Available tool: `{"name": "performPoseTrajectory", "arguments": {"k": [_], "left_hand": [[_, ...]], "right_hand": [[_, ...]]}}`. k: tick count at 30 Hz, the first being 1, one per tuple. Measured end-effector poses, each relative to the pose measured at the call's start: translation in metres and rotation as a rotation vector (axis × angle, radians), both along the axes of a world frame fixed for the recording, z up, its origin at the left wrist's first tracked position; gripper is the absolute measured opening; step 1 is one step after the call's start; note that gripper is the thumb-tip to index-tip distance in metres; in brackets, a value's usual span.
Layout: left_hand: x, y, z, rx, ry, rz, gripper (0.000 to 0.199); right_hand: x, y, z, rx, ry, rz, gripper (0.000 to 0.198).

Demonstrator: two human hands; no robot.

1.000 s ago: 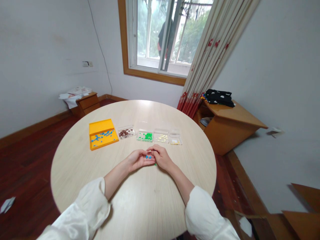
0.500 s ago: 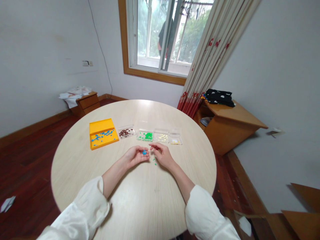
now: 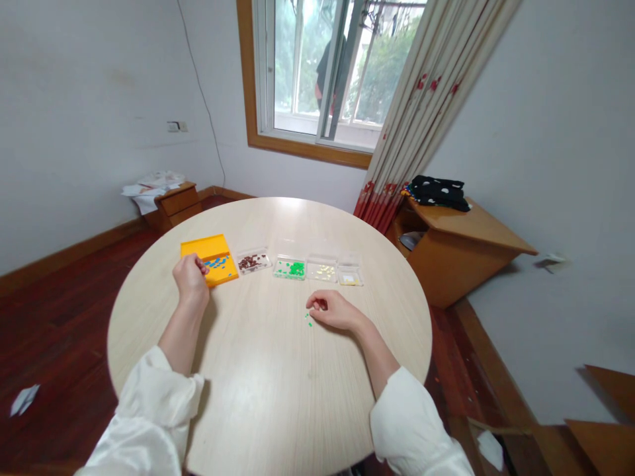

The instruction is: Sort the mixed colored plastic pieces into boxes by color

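Note:
My left hand [image 3: 191, 277] is over the near left part of an open yellow box [image 3: 225, 279] that holds scattered small blue pieces [image 3: 218, 262]. Its fingers are curled, and what lies inside them is hidden from me. My right hand [image 3: 333, 309] rests low over the table with fingers bent and thumb close to the fingertips; whatever is between them is too small to make out. A few tiny green pieces [image 3: 310, 324] lie on the tabletop just below its fingertips.
Right of the yellow box stands a row of clear boxes: brown pieces [image 3: 252, 262], green pieces [image 3: 296, 268], pale yellow pieces [image 3: 326, 272], then a small clear box [image 3: 350, 277]. All stand on a round pale table [image 3: 258, 390]. Beyond it are a curtain [image 3: 421, 86] and a wooden cabinet [image 3: 461, 244].
My left hand, palm up with blue pieces half a second ago, has moved left to the yellow box and turned over. My right hand has shifted slightly down and right, near the loose green pieces.

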State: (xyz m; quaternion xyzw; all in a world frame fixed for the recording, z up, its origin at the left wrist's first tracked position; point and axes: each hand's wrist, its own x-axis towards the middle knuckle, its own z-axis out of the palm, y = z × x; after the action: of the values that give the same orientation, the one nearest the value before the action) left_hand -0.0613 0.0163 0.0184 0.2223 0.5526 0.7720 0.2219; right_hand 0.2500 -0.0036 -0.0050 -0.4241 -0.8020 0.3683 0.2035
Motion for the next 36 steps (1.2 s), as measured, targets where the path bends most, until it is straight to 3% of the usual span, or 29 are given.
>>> {"name": "performPoseTrajectory", "arguments": {"k": [4, 9, 18, 26, 32, 36], "left_hand": [[-0.014, 0.002, -0.003, -0.039, -0.145, 0.029, 0.018], [-0.024, 0.004, -0.007, -0.137, -0.122, 0.119, 0.018], [-0.023, 0.008, -0.012, -0.106, -0.106, 0.12, 0.013], [-0.022, 0.008, -0.014, -0.141, -0.039, 0.126, 0.008], [-0.016, 0.01, -0.017, -0.113, 0.038, 0.13, 0.005], [-0.007, 0.012, -0.018, -0.106, 0.146, 0.109, 0.006]], "right_hand": [[-0.002, 0.001, -0.001, 0.049, 0.046, 0.042, 0.02], [-0.001, 0.0, -0.001, 0.055, 0.059, 0.082, 0.022], [0.0, 0.002, -0.002, -0.04, 0.052, 0.144, 0.017], [-0.004, 0.0, 0.001, 0.028, 0.042, 0.161, 0.007], [-0.007, 0.001, 0.003, 0.022, 0.128, -0.002, 0.008], [-0.007, 0.009, -0.002, 0.034, 0.269, -0.158, 0.023]]}}
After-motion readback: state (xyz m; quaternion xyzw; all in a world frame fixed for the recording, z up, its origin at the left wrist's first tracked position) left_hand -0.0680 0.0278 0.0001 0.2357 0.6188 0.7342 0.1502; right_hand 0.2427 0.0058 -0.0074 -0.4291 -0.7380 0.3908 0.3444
